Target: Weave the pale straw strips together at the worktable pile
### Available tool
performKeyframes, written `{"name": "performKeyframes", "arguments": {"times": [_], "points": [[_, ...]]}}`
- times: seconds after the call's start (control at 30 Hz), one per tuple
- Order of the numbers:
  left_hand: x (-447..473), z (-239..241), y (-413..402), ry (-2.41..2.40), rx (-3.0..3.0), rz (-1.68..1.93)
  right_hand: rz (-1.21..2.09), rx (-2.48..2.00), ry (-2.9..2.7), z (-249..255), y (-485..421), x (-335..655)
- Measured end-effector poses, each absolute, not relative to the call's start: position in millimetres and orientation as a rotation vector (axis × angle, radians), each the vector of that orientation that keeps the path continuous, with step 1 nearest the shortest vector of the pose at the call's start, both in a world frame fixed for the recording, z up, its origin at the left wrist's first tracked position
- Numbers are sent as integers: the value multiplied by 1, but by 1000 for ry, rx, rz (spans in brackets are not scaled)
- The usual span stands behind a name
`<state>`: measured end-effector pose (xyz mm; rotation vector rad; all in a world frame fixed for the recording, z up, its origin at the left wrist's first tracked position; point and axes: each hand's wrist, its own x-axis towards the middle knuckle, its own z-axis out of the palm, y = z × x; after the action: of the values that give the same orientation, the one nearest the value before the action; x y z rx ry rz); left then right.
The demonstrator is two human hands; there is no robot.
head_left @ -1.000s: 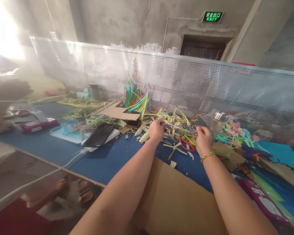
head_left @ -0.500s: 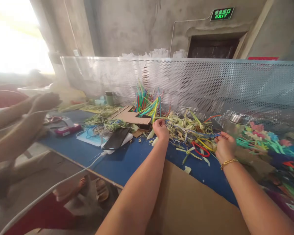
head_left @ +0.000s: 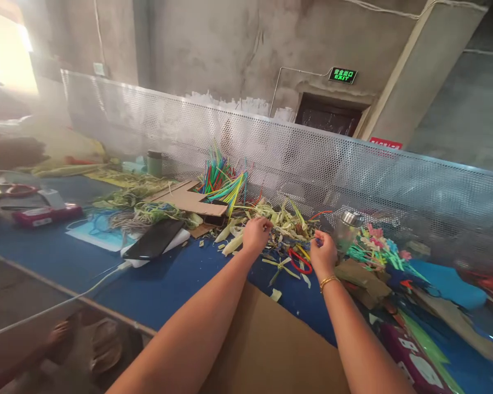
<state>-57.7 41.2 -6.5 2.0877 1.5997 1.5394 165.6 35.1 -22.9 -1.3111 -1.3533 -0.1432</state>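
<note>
My left hand (head_left: 254,234) is closed, its fingers curled into a heap of pale green and yellow strips (head_left: 285,224) on the blue table (head_left: 164,279). My right hand (head_left: 322,254), with a gold bracelet on the wrist, is pinched shut on a thin blue strand at the right side of the same heap. A red loop (head_left: 299,260) lies on the table between the two hands. What the left hand's fingers hold is too small to name.
A bundle of coloured straws (head_left: 222,180) and cardboard pieces (head_left: 191,198) stand behind the heap. A black phone (head_left: 154,239) lies to the left with a white cable. A perforated metal screen (head_left: 312,164) runs along the back. Paper flowers (head_left: 373,249) lie right. A brown cardboard sheet (head_left: 271,345) lies near me.
My right hand has come back left toward the heap and pinched shut. The view has swung, and another person's arms at the left have dropped out of sight.
</note>
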Motion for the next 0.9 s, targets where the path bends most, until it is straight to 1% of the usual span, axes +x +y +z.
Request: {"name": "performKeyframes", "arguments": {"times": [0.1, 0.2, 0.3, 0.4, 0.47, 0.57, 0.63, 0.7, 0.9], "points": [[-56, -15, 43, 1615, 2241, 1421, -237, -1314, -1406, -21, 31, 164], [-54, -24, 45, 1843, 2214, 1376, -338, -1433, -1423, -22, 30, 166], [-53, -27, 46, 1869, 2178, 1318, -396, -1483, -1460, -20, 28, 166], [-50, -22, 46, 1696, 2179, 1363, -373, -1366, -1572, -12, 24, 158], [-48, -16, 47, 1445, 2196, 1406, -278, -1220, -1692, -6, 20, 147], [-42, -10, 45, 1020, 2168, 1329, -54, -1038, -1870, -2, 16, 131], [-39, -9, 45, 861, 2099, 1255, 31, -1008, -1934, -2, 15, 124], [-38, -9, 45, 839, 2029, 1254, 60, -1051, -1944, -4, 16, 124], [-45, -8, 49, 887, 1765, 1436, 4, -1200, -1789, -3, 20, 143]]}}
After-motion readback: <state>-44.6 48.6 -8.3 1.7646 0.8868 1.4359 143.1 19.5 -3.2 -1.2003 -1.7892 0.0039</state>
